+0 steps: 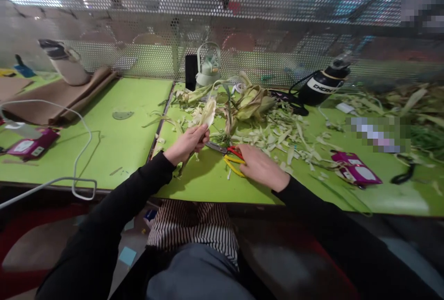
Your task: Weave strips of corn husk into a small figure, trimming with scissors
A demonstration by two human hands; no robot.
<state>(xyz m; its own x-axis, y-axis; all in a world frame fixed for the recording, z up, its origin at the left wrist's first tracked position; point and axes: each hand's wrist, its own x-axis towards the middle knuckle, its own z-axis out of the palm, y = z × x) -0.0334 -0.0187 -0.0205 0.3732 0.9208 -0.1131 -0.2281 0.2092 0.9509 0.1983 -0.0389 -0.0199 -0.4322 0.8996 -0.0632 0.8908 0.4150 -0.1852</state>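
My left hand (189,143) is closed around a bundle of pale corn husk (207,113) whose cream-coloured end fans out above the fingers. In my right hand (262,166) is a pair of scissors (233,160) with one red and one yellow handle. Their blades point left and reach close to the left fingers; whether they touch the husk I cannot tell. Behind the scissors lies a larger bunch of dried husks (255,101), tied or gathered into a flower-like shape. Small husk scraps (277,140) are scattered around it.
A green table (125,152) spans the front. At the back stand a pale green bottle (208,71), a black phone (190,72), a white bottle (71,66) and a black bottle (322,85) before a perforated metal screen (145,27). Purple packets (357,169) and a white cable (88,143) lie at the sides.
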